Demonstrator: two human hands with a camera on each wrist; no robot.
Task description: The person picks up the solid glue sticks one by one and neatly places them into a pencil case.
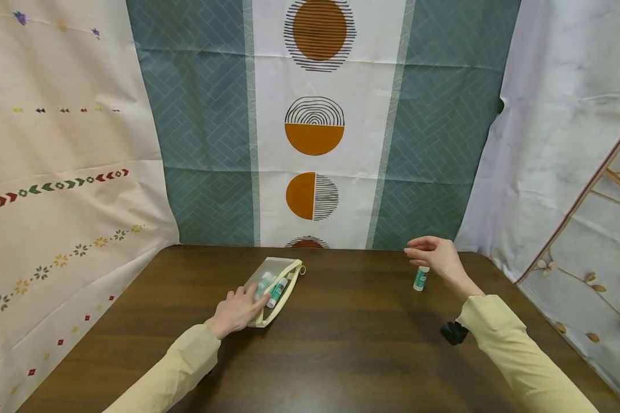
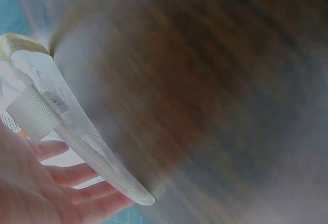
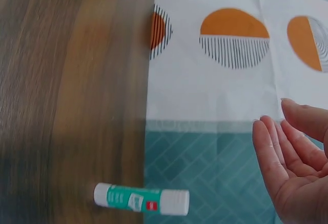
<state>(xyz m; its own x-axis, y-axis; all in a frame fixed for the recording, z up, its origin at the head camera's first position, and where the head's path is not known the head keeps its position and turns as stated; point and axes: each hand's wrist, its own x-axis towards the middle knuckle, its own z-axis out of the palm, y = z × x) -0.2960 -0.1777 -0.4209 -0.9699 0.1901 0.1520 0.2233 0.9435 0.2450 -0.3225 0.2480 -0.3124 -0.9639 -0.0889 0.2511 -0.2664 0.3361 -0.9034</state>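
A translucent zip pouch (image 1: 287, 292) with pale yellow trim lies on the left side of the table, its zip side gaping. Inside show a green and white glue stick (image 1: 277, 293) and, hazy through the mesh, another green and white shape. My left hand (image 1: 236, 311) rests on the pouch's near left side, fingers spread and fairly straight; in the left wrist view they lie along the pouch's edge (image 2: 87, 142). Another glue stick (image 1: 421, 279) stands upright at the right. Just above it hovers my right hand (image 1: 436, 255), holding nothing, thumb apart from loosely bent fingers.
A brown wooden table (image 1: 341, 344) spans the front. Patterned cloths (image 1: 206, 143) hang behind it and along both sides. A small black object (image 1: 453, 332) shows beside the right sleeve. A ring pull (image 1: 302, 270) sticks out from the pouch's far corner.
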